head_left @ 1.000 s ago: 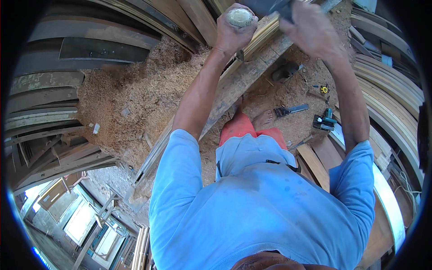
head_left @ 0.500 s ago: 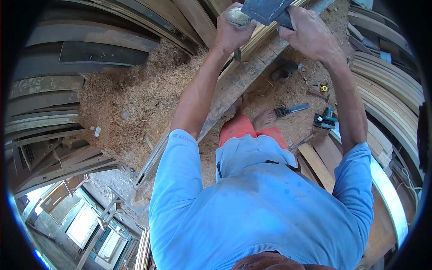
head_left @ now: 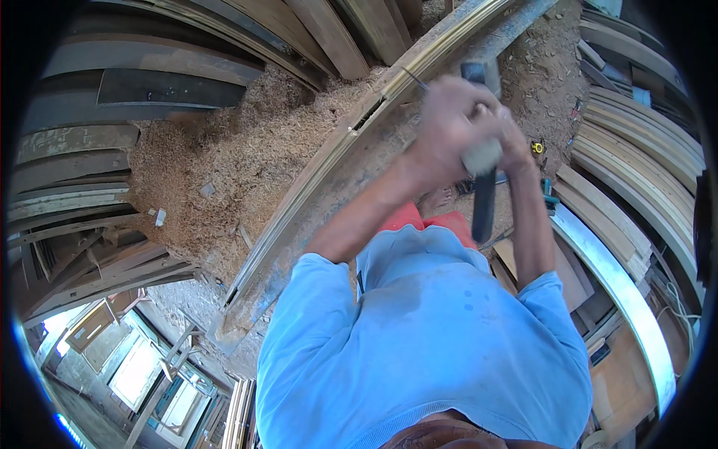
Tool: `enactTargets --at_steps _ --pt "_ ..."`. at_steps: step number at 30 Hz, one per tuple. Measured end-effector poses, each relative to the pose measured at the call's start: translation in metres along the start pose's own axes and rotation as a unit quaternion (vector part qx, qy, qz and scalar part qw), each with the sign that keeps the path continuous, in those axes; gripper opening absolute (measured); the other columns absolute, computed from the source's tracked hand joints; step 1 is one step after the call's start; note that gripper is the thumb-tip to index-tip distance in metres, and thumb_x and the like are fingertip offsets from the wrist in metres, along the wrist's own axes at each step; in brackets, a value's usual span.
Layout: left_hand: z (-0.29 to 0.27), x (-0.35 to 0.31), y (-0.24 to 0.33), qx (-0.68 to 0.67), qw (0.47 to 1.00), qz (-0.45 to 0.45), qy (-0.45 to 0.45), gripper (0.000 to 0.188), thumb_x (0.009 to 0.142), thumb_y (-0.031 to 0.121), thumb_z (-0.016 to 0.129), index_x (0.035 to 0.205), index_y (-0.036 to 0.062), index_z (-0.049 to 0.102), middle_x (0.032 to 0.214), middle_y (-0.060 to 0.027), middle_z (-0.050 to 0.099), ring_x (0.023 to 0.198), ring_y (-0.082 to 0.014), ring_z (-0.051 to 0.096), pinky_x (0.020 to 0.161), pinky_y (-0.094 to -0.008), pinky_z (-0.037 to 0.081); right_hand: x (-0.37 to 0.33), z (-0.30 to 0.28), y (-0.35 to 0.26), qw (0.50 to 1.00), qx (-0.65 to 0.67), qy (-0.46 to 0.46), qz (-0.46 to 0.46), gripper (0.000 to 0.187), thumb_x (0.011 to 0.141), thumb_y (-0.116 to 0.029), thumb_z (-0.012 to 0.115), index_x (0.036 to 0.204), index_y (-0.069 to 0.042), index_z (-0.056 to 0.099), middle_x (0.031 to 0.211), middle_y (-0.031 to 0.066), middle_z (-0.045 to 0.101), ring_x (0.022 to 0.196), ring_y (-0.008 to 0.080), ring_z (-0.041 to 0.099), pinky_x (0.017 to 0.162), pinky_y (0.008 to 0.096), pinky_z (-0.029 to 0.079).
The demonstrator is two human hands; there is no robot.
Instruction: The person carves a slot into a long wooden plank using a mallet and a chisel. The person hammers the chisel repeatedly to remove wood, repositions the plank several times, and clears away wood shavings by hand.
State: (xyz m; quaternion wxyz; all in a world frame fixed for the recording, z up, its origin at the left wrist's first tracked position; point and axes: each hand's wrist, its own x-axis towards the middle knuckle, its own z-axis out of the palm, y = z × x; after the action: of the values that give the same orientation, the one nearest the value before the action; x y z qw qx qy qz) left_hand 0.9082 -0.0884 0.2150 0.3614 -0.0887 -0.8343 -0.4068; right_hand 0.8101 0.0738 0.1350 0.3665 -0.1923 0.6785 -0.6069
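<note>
Blurred by motion, my left hand [head_left: 447, 127] is closed around a tool with a thin metal shank [head_left: 416, 79] and a pale, rounded handle end [head_left: 482, 156]. It looks like a chisel. Close against it, my right hand [head_left: 512, 142] is curled, its fingers smeared. A long dark bar-shaped tool [head_left: 485, 209] passes beneath both hands and appears to be in the right one; its exact kind is unclear. Ahead to the left, a long wooden piece [head_left: 329, 157] with a dark slot [head_left: 368, 114] lies on a worn beam [head_left: 381, 157]. The metal shank is apart from the slot.
Wood shavings [head_left: 224, 157] cover the floor at left. Stacked boards [head_left: 172, 88] stand beyond them, with more planks [head_left: 636, 142] at right. A yellow tape measure [head_left: 537, 147] and a partly hidden green power tool [head_left: 550, 196] lie on the right-hand floor.
Both hands have come down and back toward my body, now close together. The dark tool has swung into a lengthwise position, and the slot in the wood has come into view.
</note>
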Motion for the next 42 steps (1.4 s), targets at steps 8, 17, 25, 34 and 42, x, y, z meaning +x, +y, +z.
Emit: enactTargets --at_steps 8,17,25,34,42 --pt "0.006 -0.070 -0.004 0.178 0.962 -0.184 -0.097 0.071 0.069 0.031 0.083 0.136 0.0202 0.060 0.142 -0.0219 0.047 0.122 -0.0398 0.049 0.103 -0.0514 0.035 -0.042 -0.001 0.027 0.984 0.099 0.021 0.144 0.029 0.091 -0.031 0.071 0.101 -0.004 0.065 0.089 0.0041 0.066 0.076 0.0106 0.061 0.068 0.0269 0.049" --pt "-0.032 -0.156 -0.090 0.341 0.876 -0.299 -0.164 0.067 0.078 0.030 0.082 0.141 0.0289 0.059 0.145 -0.0206 0.047 0.124 -0.0389 0.046 0.106 -0.0505 0.035 -0.081 -0.039 0.042 0.970 0.156 0.044 0.183 0.032 0.091 -0.037 0.070 0.090 -0.004 0.068 0.074 -0.0003 0.063 0.061 0.0067 0.056 0.056 0.0244 0.045" --pt "-0.071 -0.160 -0.081 0.215 0.908 -0.337 -0.126 0.061 0.078 0.036 0.081 0.136 0.0262 0.063 0.160 -0.0239 0.035 0.147 -0.0427 0.030 0.121 -0.0548 0.022 -0.087 -0.045 0.068 0.965 0.173 0.018 0.195 0.026 0.097 -0.030 0.068 0.099 -0.006 0.059 0.081 0.0056 0.069 0.056 0.0083 0.060 0.052 0.0227 0.050" --pt "-0.171 -0.236 -0.066 0.275 0.679 -0.615 -0.291 0.070 0.078 0.032 0.081 0.143 0.0238 0.057 0.140 -0.0205 0.059 0.133 -0.0385 0.053 0.114 -0.0500 0.039 -0.092 -0.050 0.067 0.960 0.194 0.018 0.203 0.028 0.096 -0.033 0.069 0.102 -0.006 0.061 0.084 0.0038 0.069 0.063 0.0077 0.061 0.058 0.0236 0.049" --pt "-0.142 -0.241 -0.038 0.313 0.657 -0.610 -0.315 0.075 0.076 0.017 0.078 0.147 0.0225 0.053 0.132 -0.0190 0.064 0.126 -0.0376 0.058 0.108 -0.0465 0.046 -0.092 -0.051 0.073 0.963 0.162 0.003 0.216 0.028 0.095 -0.034 0.070 0.101 -0.008 0.063 0.084 0.0014 0.069 0.067 0.0058 0.060 0.060 0.0233 0.049"
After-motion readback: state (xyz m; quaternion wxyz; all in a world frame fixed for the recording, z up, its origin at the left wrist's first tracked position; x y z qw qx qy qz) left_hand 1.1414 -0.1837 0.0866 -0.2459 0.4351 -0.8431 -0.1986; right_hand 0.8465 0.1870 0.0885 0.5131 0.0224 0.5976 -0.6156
